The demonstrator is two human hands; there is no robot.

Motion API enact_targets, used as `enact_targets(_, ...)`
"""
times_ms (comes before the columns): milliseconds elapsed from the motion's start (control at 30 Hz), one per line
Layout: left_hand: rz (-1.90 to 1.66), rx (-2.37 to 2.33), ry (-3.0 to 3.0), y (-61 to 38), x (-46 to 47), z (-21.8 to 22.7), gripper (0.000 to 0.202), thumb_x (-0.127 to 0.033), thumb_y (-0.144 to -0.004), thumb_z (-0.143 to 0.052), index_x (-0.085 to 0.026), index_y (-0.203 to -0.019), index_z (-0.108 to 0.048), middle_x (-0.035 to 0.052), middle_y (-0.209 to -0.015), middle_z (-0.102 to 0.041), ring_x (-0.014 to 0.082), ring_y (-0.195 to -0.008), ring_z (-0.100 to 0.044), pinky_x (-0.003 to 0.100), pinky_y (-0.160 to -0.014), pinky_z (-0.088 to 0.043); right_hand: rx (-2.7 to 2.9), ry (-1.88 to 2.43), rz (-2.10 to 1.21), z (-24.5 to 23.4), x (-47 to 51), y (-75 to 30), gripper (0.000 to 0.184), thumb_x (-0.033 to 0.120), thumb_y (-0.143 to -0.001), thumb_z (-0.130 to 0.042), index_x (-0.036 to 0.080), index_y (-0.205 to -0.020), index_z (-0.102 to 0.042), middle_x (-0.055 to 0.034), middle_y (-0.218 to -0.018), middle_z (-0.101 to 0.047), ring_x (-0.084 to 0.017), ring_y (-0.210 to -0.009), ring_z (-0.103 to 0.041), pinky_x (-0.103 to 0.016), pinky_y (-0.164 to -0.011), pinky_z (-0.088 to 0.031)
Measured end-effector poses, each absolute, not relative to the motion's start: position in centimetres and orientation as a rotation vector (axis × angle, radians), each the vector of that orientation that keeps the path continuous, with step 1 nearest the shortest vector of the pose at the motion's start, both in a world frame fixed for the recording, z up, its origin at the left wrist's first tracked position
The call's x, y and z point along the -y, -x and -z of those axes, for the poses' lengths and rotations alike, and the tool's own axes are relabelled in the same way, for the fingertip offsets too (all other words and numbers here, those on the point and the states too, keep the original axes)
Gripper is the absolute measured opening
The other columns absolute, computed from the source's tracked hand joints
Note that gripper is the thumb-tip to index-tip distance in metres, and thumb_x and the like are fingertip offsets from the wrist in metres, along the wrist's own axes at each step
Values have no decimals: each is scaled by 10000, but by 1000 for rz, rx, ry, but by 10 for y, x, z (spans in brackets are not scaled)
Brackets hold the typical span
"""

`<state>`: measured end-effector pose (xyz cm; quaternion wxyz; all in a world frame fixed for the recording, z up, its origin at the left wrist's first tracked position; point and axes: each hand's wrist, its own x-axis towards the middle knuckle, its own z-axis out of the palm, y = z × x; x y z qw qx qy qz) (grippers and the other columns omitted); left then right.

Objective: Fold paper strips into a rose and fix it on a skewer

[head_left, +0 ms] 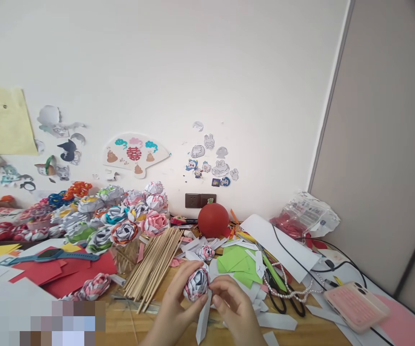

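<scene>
My left hand point(180, 298) is wrapped around a rounded paper flower point(196, 284), built of folded white strips with dark and pink edges. My right hand point(233, 307) meets the flower's right side, thumb and index finger curled close together; what is between them is too small to make out. Below the flower, a white paper strip point(203, 319) with a pointed end runs down between both hands. A smaller pink and white paper flower point(206, 252) lies just beyond my fingers. Left of my hands is a bundle of wooden sticks point(155, 266).
Finished paper flowers point(124, 232) crowd the back left. A red balloon point(213, 219) stands near the wall. Green paper sheets point(239, 262), black-handled scissors point(282, 300), a bead string point(290, 294) and a pink phone point(355, 305) lie rightward. Red paper point(70, 274) and a blue-strapped watch point(50, 255) lie left.
</scene>
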<state>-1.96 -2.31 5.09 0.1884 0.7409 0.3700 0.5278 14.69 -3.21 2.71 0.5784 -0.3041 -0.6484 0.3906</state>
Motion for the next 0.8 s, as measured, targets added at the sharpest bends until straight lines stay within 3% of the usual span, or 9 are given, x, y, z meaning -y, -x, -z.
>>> enact_targets(100,-1392,-1004,-1931,17,25,-52,531,-320,-687,-666,-233,-1179,-485,112,-1107,-613,285,-1050,-564,398,-887,-453,1547,664,-932,-33,36,-147,218,390,-832,-532,200,-886,-624,-63,-881,-597,-189,-851,-581,-288,-752,-473)
enact_targets(267,-1467,-1021,-1653,17,24,-64,362,-354,-632,-690,-185,-935,-588,83,-979,-648,285,-998,-575,361,-866,-453,1535,850,-995,-46,33,-160,222,362,-837,-484,193,-904,-611,-58,-850,-625,-202,-823,-603,-308,-727,-479)
enact_targets(367,-1511,-1062,-1345,20,18,-69,402,-320,-607,-720,-188,-959,-576,66,-968,-659,266,-961,-598,348,-845,-461,1591,1152,-777,-51,22,-177,173,286,-788,-503,181,-837,-631,-61,-819,-647,-217,-780,-604,-330,-727,-466)
enact_targets(467,-1541,-1038,-1020,23,12,-69,419,-262,-605,-728,-206,-981,-552,28,-877,-679,210,-817,-636,302,-730,-496,1654,1357,-574,-52,13,-188,160,199,-765,-483,171,-803,-636,-72,-844,-657,-221,-795,-593,-335,-742,-449)
enact_targets(667,-1548,-799,-777,29,0,-66,229,-250,-550,-720,-137,-723,-622,11,-706,-644,124,-641,-581,206,-564,-471,2056,1326,-592,-40,26,-167,153,157,-735,-568,203,-844,-665,-28,-883,-649,-185,-872,-566,-264,-766,-424)
enact_targets(800,-1594,-842,-782,31,-2,-67,220,-281,-566,-716,-151,-695,-595,-30,-607,-576,86,-533,-510,186,-490,-431,2326,1372,-316,-30,33,-155,190,118,-730,-575,211,-861,-677,-43,-905,-640,-223,-930,-524,-304,-794,-390)
